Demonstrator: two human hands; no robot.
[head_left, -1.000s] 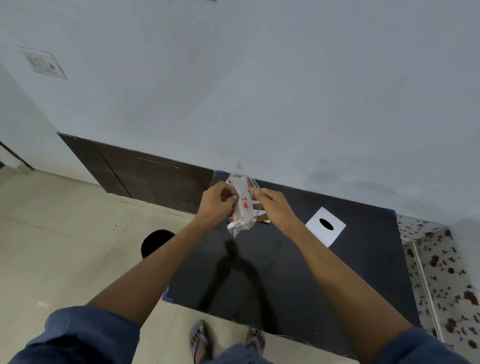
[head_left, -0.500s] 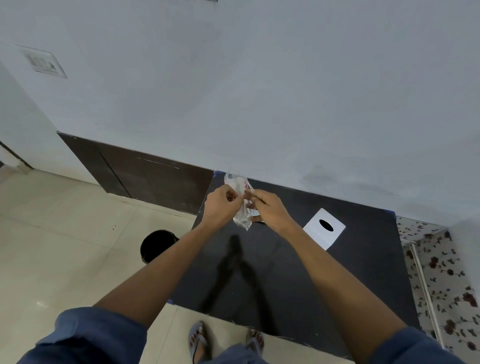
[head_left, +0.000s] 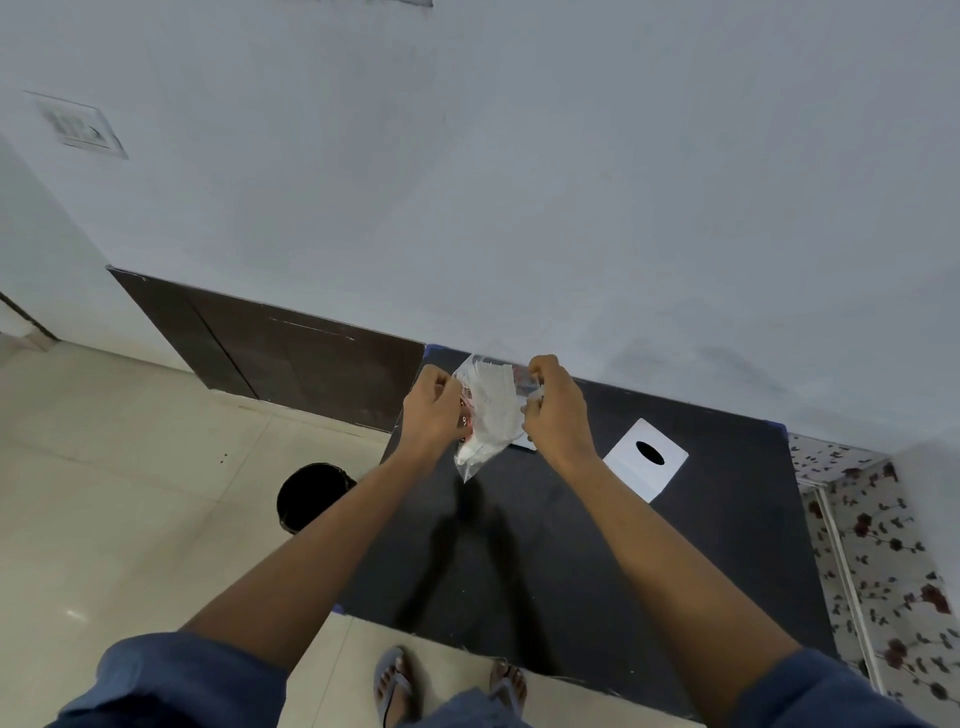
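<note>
A clear plastic bag (head_left: 488, 415) with white and red contents hangs above the far part of the black table (head_left: 571, 561). My left hand (head_left: 432, 410) pinches its left edge and my right hand (head_left: 557, 410) pinches its right edge, both with curled fingers. The bag is stretched between them. What lies inside the bag is too blurred to name.
A white card with a black oval (head_left: 647, 460) lies on the table to the right of my hands. A black bin (head_left: 311, 496) stands on the tiled floor left of the table. The grey wall rises just behind the table. My sandalled feet (head_left: 395, 680) are at the near edge.
My hands have moved apart, pulling the bag wider between them. Half a second ago they were close together on a narrow, bunched bag.
</note>
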